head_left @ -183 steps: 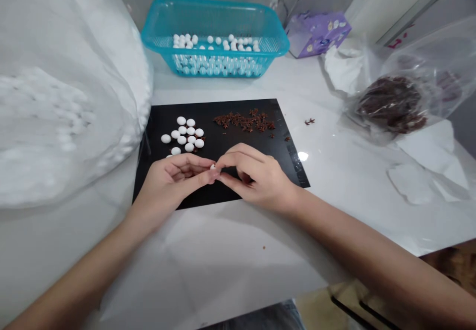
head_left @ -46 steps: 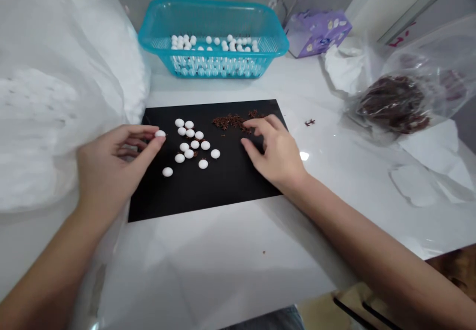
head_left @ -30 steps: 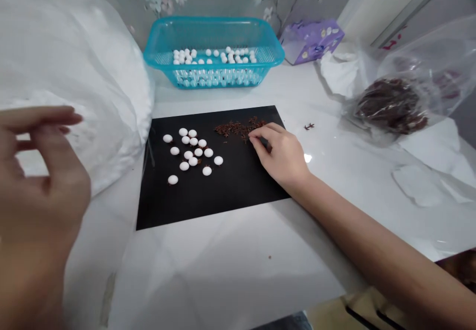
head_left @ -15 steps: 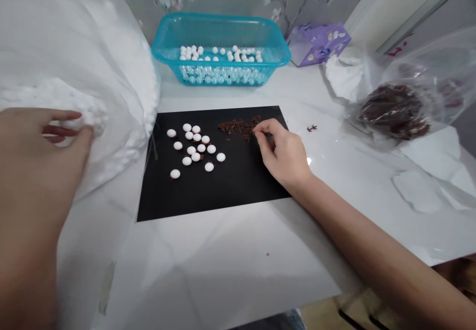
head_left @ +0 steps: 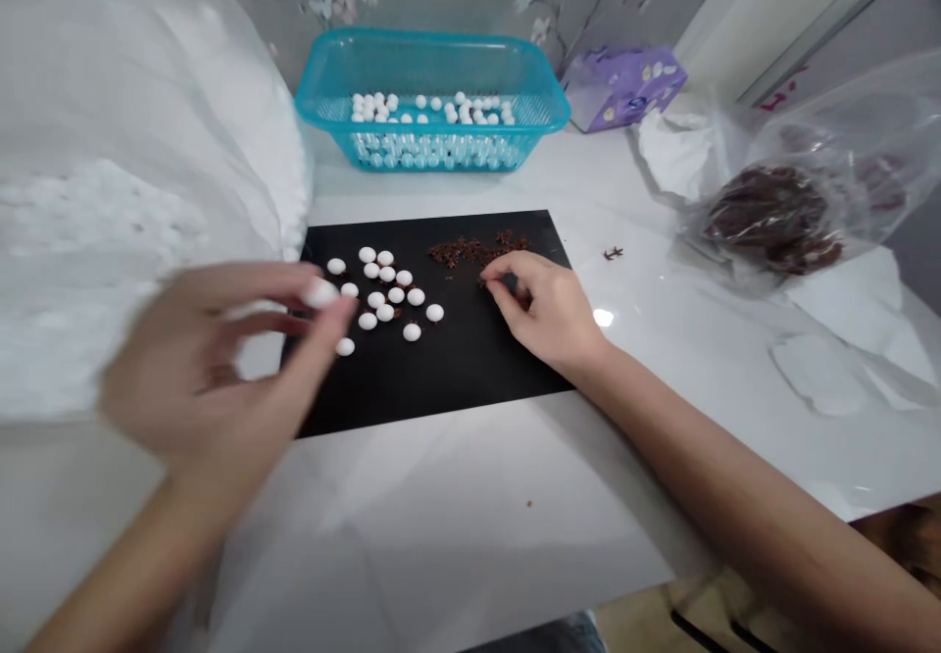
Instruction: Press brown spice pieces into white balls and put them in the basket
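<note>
Between the thumb and fingers of my left hand [head_left: 213, 369], blurred by motion, is a white ball [head_left: 321, 293], held over the left part of a black mat [head_left: 456, 369]. My right hand [head_left: 551, 310] rests at the mat's right side, its thumb and forefinger pinched together. A tiny dark brown bit shows at those fingertips, most likely one of the small brown branched pieces [head_left: 463, 252] heaped just behind them. Several white balls [head_left: 416, 297] lie loosely grouped on the mat, some with brown bits showing underneath.
A large white bag [head_left: 95, 202] of white balls fills the left. At the back stands a turquoise basket [head_left: 433, 128] holding more balls, beside a purple tissue pack [head_left: 624, 89]. On the right are a clear bag of brown pieces [head_left: 771, 217] and one loose brown piece [head_left: 613, 254].
My left hand has come right from the white bag to the mat, now with a white ball in its fingers. My right hand has shifted slightly left and down, still pinched.
</note>
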Demonstrator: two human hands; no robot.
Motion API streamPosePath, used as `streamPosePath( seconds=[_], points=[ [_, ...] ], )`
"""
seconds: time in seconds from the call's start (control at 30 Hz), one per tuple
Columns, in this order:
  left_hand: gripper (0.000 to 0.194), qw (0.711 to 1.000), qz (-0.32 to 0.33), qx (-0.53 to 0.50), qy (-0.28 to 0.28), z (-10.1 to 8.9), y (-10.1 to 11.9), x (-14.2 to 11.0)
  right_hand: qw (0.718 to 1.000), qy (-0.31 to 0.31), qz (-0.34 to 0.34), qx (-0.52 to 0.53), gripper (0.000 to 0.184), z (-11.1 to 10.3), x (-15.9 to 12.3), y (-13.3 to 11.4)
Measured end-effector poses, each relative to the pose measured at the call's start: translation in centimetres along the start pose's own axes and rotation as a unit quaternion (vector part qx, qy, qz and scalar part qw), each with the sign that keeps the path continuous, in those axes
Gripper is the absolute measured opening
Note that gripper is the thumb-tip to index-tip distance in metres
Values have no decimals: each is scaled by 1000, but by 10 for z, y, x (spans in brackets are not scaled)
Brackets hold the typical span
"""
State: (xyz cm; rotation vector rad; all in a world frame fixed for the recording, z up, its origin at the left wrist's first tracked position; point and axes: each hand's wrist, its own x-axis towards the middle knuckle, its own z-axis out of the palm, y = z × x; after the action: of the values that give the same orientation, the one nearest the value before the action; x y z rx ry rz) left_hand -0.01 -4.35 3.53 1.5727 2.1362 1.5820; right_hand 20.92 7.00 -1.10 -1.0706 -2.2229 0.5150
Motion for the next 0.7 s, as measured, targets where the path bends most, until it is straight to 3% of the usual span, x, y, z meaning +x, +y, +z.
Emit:
streamPosePath(
  seconds=[0.07,0.17,0.23,0.43,0.57,0.7],
  points=[
    [15,991,35,-57,-116,16,14,-17,1000,-25,-12,4,14,0,0,-1],
    [9,960,-36,-106,-255,29,14,-30,999,-35,3,15,17,-1,0,0],
    [10,943,-81,-120,-301,30,8,-29,999,-32,23,15,19,-2,0,0],
    [15,931,-153,-123,-309,28,2,-20,999,-48,18,-5,17,-4,0,-4],
    [17,928,-160,-125,-312,28,2,-20,999,-25,35,-16,24,-4,-1,-7],
    [15,927,-163,-124,-313,28,2,-21,998,-39,36,-33,9,-3,-1,-8]
  ],
)
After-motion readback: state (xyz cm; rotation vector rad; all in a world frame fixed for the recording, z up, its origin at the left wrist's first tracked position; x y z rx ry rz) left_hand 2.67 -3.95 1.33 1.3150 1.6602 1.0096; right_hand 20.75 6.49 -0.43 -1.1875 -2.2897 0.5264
